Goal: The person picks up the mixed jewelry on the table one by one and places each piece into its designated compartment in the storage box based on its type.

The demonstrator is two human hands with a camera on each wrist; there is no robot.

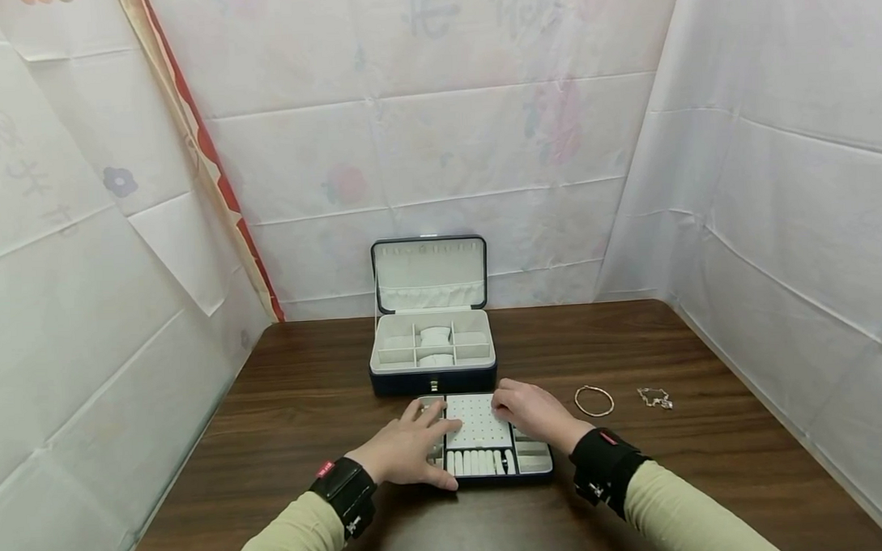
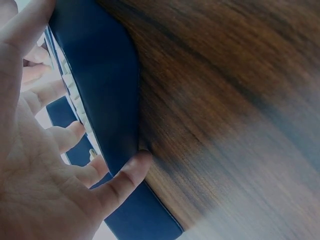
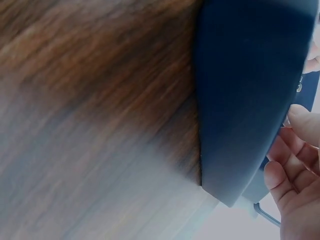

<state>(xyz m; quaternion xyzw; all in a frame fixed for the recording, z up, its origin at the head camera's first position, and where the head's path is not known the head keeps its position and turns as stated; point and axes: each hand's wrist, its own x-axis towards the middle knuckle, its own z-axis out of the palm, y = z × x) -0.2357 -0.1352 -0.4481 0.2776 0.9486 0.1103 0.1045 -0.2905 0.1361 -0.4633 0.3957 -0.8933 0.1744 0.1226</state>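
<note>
A navy jewelry tray (image 1: 479,424) with a white perforated panel, ring rolls and side compartments lies on the table. My left hand (image 1: 406,447) is spread over its left side, fingers straight across the compartments. In the left wrist view, the left thumb (image 2: 131,170) rests against the tray's outer wall (image 2: 107,85). My right hand (image 1: 533,410) is at the panel's upper right, fingers bent down. In the right wrist view, its thumb (image 3: 305,122) and fingers come together behind the tray wall (image 3: 250,95); whatever may be between them is hidden. A dark ring (image 1: 504,461) sits among the rolls.
Behind the tray stands an open navy jewelry box (image 1: 433,381) with a raised lid (image 1: 431,268) and white compartments. To the right lie a bangle (image 1: 594,401) and a chain bracelet (image 1: 655,398) on the wooden table (image 1: 286,443). White sheets hang around the table.
</note>
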